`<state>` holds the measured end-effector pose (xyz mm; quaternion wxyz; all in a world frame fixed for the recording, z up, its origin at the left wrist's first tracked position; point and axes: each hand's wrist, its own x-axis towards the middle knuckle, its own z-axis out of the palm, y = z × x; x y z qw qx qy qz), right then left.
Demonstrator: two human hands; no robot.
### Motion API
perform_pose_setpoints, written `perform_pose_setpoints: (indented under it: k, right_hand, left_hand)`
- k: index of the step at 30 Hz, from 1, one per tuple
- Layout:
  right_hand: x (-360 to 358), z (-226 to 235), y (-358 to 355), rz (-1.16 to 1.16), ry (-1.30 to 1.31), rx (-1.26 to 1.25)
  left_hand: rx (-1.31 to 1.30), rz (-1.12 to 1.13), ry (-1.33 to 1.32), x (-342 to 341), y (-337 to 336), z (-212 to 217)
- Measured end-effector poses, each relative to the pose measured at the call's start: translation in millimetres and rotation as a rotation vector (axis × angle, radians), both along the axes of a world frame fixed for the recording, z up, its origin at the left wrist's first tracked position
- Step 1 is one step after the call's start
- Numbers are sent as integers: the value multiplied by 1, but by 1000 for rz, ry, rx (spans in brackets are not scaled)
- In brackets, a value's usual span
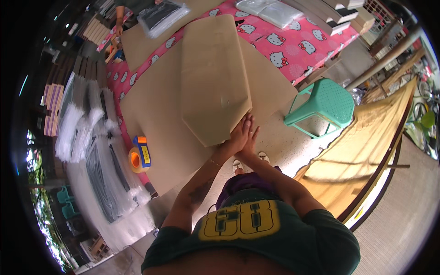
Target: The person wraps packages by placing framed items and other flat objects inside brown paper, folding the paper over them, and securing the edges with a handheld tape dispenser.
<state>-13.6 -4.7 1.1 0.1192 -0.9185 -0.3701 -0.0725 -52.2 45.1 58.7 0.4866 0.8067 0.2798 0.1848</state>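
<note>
A long parcel wrapped in brown paper [215,73] lies lengthwise on a flat brown sheet [158,119]. Its near end is folded into slanting flaps. My left hand [237,139] is at the near right corner of that end, fingers stretched flat along the paper's edge. Right beside it, touching it, my right hand [250,141] also has its fingers extended toward the same corner. Neither hand visibly grips anything, though the undersides of the fingers are hidden. A blue tape dispenser with an orange roll [140,156] rests on the sheet's left side.
A pink patterned cloth [277,41] covers the table. At right stand a green plastic stool [323,105] and a yellow-brown tarp [362,156]. Plastic-wrapped panels [105,178] lean at left. Plastic-wrapped packs [270,13] lie at the back; another person's hand [119,30] is at far left.
</note>
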Motion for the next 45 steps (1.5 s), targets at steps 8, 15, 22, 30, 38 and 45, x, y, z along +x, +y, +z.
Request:
perform_pose_setpoints:
  k: [8, 15, 22, 30, 38, 45]
  right_hand:
    - [93, 63, 4, -13, 1491, 664]
    - [37, 55, 4, -28, 1505, 704]
    - [-23, 113, -61, 609, 1784, 156]
    - [-21, 157, 88, 773, 532, 234]
    - [-62, 134, 137, 879, 247, -291]
    - [-41, 127, 130, 814, 478, -122]
  left_hand:
    - [304, -425, -139, 26, 56, 97]
    - [860, -265, 326, 39, 130, 30]
    - [134, 169, -351, -28, 140, 60]
    - [-919, 375, -152, -155, 125, 40]
    - [-1235, -142, -955, -153, 151, -65]
    - [-773, -292, -155, -164, 15, 2]
